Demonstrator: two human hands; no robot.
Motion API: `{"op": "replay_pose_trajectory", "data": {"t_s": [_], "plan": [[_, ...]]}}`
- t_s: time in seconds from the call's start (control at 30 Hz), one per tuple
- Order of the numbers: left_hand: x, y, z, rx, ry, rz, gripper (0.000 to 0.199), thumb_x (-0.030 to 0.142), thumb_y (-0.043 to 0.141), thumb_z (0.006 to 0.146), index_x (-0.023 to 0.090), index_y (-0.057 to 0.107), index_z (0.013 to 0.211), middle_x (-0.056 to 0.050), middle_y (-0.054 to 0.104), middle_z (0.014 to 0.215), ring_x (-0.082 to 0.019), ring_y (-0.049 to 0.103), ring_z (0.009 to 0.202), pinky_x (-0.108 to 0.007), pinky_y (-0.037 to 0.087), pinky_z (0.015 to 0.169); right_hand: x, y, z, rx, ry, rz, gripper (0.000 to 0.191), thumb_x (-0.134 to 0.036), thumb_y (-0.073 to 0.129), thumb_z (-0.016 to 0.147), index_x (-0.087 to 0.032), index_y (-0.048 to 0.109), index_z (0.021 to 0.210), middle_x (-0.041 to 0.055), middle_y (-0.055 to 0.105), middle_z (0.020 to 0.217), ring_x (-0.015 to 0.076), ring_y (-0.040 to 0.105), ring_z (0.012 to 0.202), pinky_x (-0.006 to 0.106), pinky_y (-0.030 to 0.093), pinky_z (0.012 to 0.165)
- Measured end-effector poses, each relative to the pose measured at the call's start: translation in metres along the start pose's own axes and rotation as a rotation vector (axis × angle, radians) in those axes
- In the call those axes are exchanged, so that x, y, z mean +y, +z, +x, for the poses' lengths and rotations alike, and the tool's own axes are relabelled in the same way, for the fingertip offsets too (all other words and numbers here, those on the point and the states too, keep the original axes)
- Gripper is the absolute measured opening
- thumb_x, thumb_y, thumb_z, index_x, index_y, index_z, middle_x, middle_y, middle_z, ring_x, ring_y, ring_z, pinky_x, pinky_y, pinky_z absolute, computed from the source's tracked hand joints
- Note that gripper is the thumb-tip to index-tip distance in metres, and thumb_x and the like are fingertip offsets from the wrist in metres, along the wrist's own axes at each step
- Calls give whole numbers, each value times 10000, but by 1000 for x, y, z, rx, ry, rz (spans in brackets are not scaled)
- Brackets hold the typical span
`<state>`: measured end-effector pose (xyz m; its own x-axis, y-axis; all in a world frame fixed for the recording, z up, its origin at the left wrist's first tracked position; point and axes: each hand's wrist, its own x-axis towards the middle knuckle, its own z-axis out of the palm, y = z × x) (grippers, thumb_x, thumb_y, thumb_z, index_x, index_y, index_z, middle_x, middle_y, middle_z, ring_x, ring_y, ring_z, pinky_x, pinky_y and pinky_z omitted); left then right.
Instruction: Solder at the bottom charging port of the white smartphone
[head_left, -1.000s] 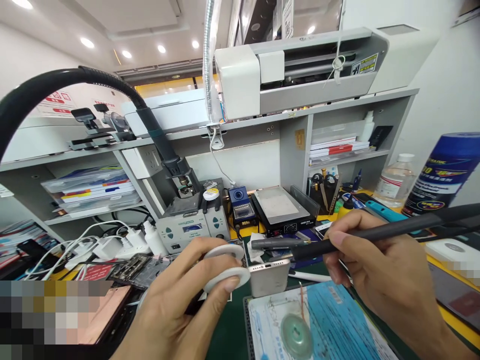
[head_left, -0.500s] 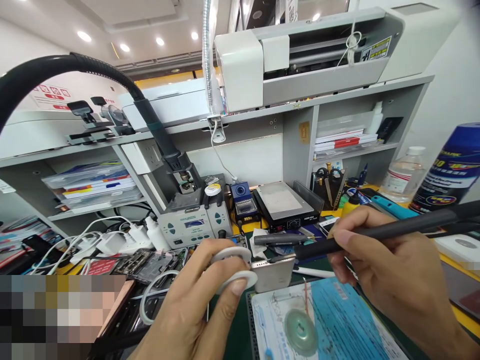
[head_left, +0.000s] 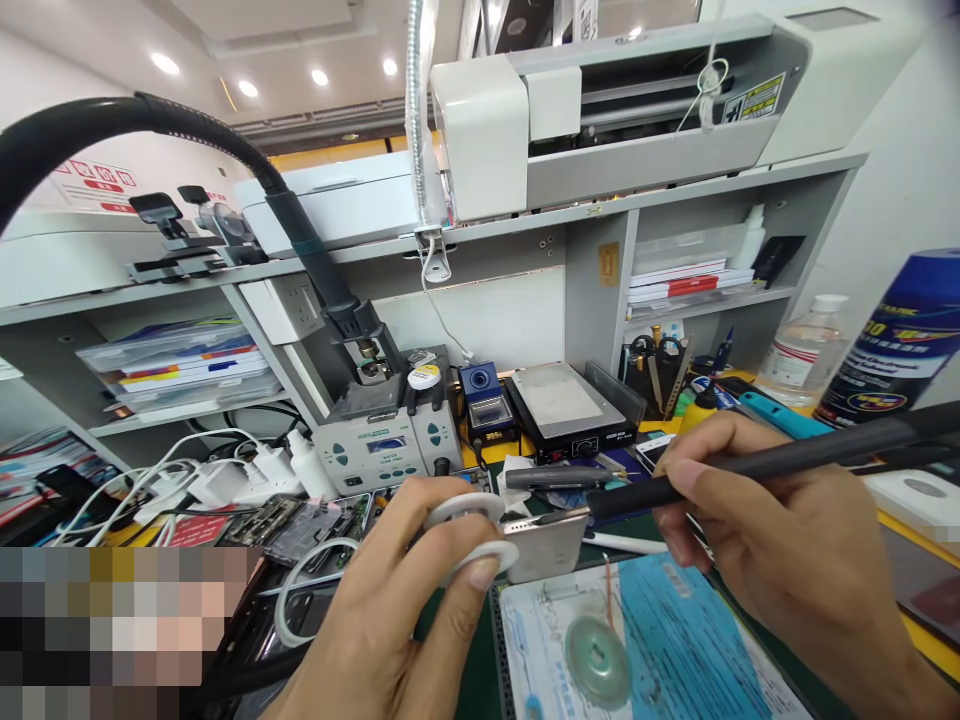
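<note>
My left hand (head_left: 405, 590) is closed around a pair of white discs (head_left: 491, 552), with a finger between them. Just beyond the discs a silver phone (head_left: 546, 545) is held up on its side, its row of small holes facing up; how it joins the discs is hidden by the fingers. My right hand (head_left: 780, 540) grips a slim black pen-like tool (head_left: 634, 497) like a pencil, its thin dark tip lying at the phone's upper edge. Beneath the phone lies a blue and white mat (head_left: 675, 630) with a translucent green disc (head_left: 598, 660) on it.
A grey soldering station (head_left: 382, 450), a flat heating plate (head_left: 562, 400) and a grey cutter-like tool (head_left: 555, 477) stand behind the hands. Circuit boards (head_left: 289, 535) and white cables lie left. A clear bottle (head_left: 802, 350) and a blue spray can (head_left: 892, 340) are at right.
The view has shifted very slightly. The phone and discs sit marginally different in the left hand's grip; the black tool's tip stays at the phone's edge.
</note>
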<state>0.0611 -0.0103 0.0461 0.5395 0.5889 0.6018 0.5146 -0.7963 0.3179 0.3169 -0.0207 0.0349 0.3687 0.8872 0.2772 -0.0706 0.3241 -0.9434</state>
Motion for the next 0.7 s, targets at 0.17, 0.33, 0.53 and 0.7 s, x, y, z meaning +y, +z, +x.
{"op": "replay_pose_trajectory", "data": {"t_s": [0.17, 0.33, 0.53, 0.7], "plan": [[-1, 3, 0, 21, -12, -4, 248, 100, 520, 994, 262, 607, 1162, -58, 595, 1219, -148, 600, 1174, -218, 521, 972, 0, -1, -2, -4, -2, 10, 227, -361, 838, 757, -217, 669, 712, -15, 591, 521, 159, 558, 390, 234, 424, 325], [-3, 2, -2, 53, 33, -23, 297, 58, 525, 970, 253, 604, 1179, -57, 597, 1201, -151, 607, 1168, -219, 528, 977, -8, -8, 8, -145, 81, 85, 135, -291, 817, 766, -202, 716, 785, 4, 634, 530, 165, 611, 420, 219, 479, 367], [-9, 2, -6, 119, 71, -57, 306, 34, 533, 945, 234, 610, 1163, -65, 611, 1160, -180, 607, 1144, -269, 538, 955, -24, -22, 22, -318, 251, 113, 214, -382, 822, 793, -174, 777, 807, 61, 701, 562, 200, 644, 382, 246, 519, 322], [-10, 3, -7, 126, 65, -64, 301, 29, 527, 946, 227, 606, 1159, -71, 601, 1173, -180, 588, 1170, -274, 527, 962, -27, -23, 11, -248, 281, 221, 141, -311, 818, 810, -217, 775, 906, 59, 747, 605, 194, 661, 379, 241, 544, 357]]}}
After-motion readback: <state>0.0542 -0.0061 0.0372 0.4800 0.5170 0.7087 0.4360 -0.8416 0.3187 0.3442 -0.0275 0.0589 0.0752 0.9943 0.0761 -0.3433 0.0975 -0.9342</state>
